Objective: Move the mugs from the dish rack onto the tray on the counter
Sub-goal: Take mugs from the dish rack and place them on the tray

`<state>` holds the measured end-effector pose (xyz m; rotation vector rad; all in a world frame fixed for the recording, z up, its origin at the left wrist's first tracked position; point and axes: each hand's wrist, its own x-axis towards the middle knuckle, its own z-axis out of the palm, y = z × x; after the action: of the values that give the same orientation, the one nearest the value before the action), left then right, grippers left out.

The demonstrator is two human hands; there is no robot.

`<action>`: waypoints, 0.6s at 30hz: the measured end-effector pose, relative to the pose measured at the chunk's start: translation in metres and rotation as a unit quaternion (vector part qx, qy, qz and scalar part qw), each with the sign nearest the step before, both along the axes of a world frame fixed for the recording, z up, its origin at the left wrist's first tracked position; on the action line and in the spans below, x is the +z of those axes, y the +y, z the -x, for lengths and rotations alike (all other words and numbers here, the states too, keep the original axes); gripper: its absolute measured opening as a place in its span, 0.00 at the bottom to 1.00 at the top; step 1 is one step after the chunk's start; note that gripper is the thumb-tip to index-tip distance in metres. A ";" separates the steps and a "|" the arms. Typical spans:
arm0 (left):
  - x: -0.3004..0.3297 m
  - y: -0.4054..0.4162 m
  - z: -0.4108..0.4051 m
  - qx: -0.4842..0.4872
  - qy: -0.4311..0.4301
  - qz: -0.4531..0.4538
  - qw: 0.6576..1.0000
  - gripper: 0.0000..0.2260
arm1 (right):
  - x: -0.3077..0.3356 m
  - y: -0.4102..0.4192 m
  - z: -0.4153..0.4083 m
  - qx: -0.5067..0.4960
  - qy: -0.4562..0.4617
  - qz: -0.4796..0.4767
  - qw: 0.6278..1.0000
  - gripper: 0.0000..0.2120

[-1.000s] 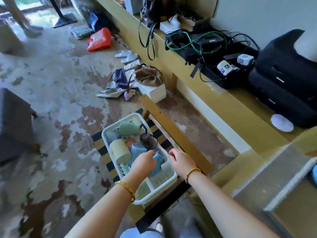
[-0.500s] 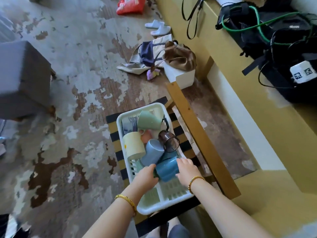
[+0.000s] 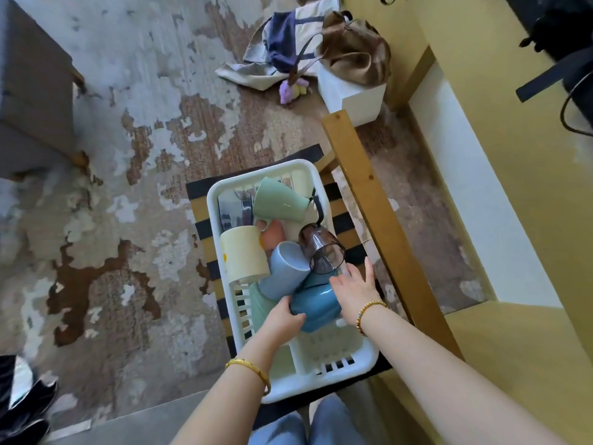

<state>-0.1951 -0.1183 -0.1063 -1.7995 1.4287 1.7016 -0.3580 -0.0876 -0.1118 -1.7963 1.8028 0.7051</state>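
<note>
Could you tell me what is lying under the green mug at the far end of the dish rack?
The green mug lies tilted over a pink mug and pale dishware in the dish rack. Whatever sits deeper beneath it is covered.

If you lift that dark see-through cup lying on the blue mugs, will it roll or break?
The smoky cup lies on its side atop the pale blue mug, so it would probably roll once nudged. It looks thin-walled, likely light. Whether it is glass or plastic is unclear, so treat it as breakable.
</note>
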 end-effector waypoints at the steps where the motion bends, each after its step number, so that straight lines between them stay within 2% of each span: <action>1: -0.002 0.000 0.001 0.031 0.008 -0.008 0.999 0.22 | 0.000 0.000 0.000 -0.003 -0.001 0.005 1.000 0.33; 4: -0.003 0.003 0.002 0.092 0.024 -0.035 0.995 0.23 | 0.002 0.002 0.001 -0.004 -0.010 0.017 1.000 0.31; 8: 0.004 0.005 0.001 0.102 0.021 -0.030 0.994 0.25 | 0.009 0.004 0.000 -0.024 -0.042 0.034 0.998 0.29; 13: 0.018 0.000 -0.003 0.052 0.014 -0.022 0.998 0.30 | 0.020 0.017 -0.003 -0.071 -0.087 0.050 0.992 0.27; 16: 0.030 -0.002 -0.007 0.015 0.006 -0.006 1.000 0.35 | 0.031 0.022 -0.006 -0.139 -0.136 0.032 0.980 0.30; 18: 0.040 -0.004 -0.008 -0.002 0.011 -0.003 1.000 0.38 | 0.042 0.024 -0.010 -0.206 -0.198 0.034 0.958 0.32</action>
<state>-0.1867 -0.1224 -0.0663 -1.7776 1.4334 1.7274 -0.3478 -0.0631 -0.0701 -1.4041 1.8450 0.1105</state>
